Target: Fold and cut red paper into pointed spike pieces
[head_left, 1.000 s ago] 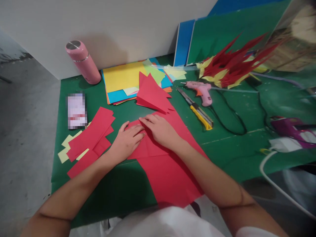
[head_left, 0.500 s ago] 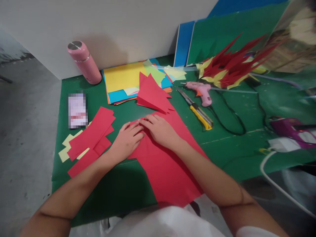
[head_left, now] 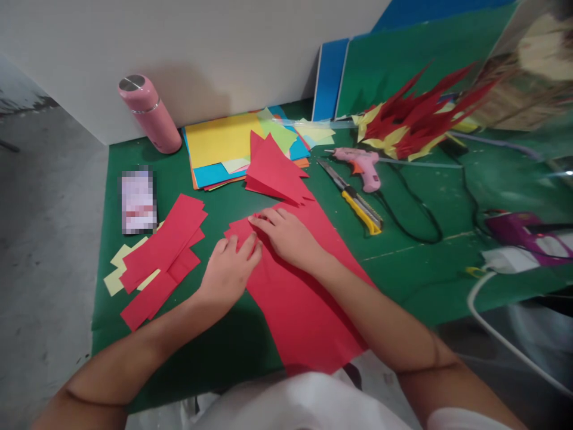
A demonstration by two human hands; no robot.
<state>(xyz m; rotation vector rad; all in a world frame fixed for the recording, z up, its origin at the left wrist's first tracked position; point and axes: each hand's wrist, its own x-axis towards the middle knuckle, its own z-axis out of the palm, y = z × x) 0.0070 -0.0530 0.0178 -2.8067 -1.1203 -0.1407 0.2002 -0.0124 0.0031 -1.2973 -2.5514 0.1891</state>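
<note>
A long sheet of red paper [head_left: 308, 298] runs from the table's front edge toward the middle, with smaller red paper under my hands at its left. My left hand [head_left: 230, 269] rests on the near part of that smaller paper, fingers bent a little and spread apart. At its far edge my right hand [head_left: 289, 236] has its fingers pressed together on the red paper, a bit of which shows between the fingertips. Beyond lie jagged-cut red paper pieces [head_left: 275, 170]. Left of my left hand are red paper strips [head_left: 163, 242] over pale yellow slips [head_left: 114, 280].
A pink bottle [head_left: 154, 116] and a phone [head_left: 138, 201] stand and lie at left. Coloured sheets [head_left: 219, 140] are stacked behind. To the right are a yellow utility knife [head_left: 358, 206], a pink glue gun [head_left: 362, 164] with its cord, a red-and-yellow paper flame [head_left: 412, 119], and a purple device [head_left: 514, 233].
My left hand has drawn back toward me and its fingers have spread, uncovering more of the smaller red paper. The right hand stays nearly in place on the paper's far edge.
</note>
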